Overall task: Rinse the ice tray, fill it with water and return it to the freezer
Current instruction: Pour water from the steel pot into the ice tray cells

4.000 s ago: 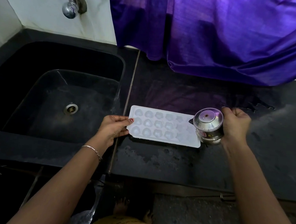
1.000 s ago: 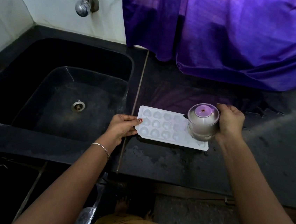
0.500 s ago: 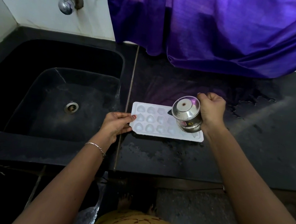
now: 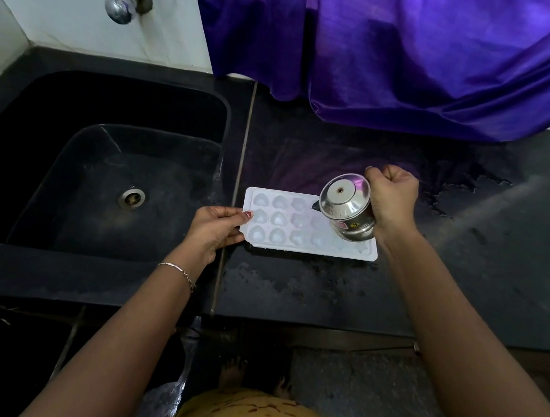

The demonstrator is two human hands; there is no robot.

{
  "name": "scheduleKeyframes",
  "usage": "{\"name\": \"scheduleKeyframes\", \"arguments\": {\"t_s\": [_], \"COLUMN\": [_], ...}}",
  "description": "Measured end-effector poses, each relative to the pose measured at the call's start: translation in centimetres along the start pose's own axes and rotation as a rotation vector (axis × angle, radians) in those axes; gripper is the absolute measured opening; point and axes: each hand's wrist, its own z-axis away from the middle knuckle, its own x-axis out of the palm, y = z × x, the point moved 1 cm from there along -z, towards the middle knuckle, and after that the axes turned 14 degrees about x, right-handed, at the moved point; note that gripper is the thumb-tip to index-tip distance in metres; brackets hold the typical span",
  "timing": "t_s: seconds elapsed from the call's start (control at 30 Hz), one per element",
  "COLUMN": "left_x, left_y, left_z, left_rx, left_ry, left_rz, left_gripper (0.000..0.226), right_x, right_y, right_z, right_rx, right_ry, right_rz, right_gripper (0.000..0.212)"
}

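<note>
left grip pinches ice tray beside sink; right grip holds jug above.

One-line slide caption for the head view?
Right hand tips a steel pot over the white ice tray on the black counter while the left hand holds its end.

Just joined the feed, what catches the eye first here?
A white heart-cell ice tray lies on the wet black counter right of the sink, its left end held by the left hand. The right hand tips a steel jug over its right half. Purple cloth hangs behind.
</note>
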Motion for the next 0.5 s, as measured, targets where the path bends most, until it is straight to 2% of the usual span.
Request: {"name": "scheduleKeyframes", "arguments": {"t_s": [0.37, 0.5], "left_x": [0.18, 0.12], "left_y": [0.45, 0.48], "left_z": [0.38, 0.47], "left_rx": [0.006, 0.006], "left_ry": [-0.004, -0.012], "left_rz": [0.021, 0.022], "left_gripper": [0.012, 0.013], "right_x": [-0.12, -0.17], "right_y": [-0.30, -0.17], "right_z": [-0.10, -0.20], "right_rx": [-0.005, 0.072], "right_ry": [-0.002, -0.026], "right_rz": [-0.004, -0.090], "right_gripper": [0.042, 0.041]}}
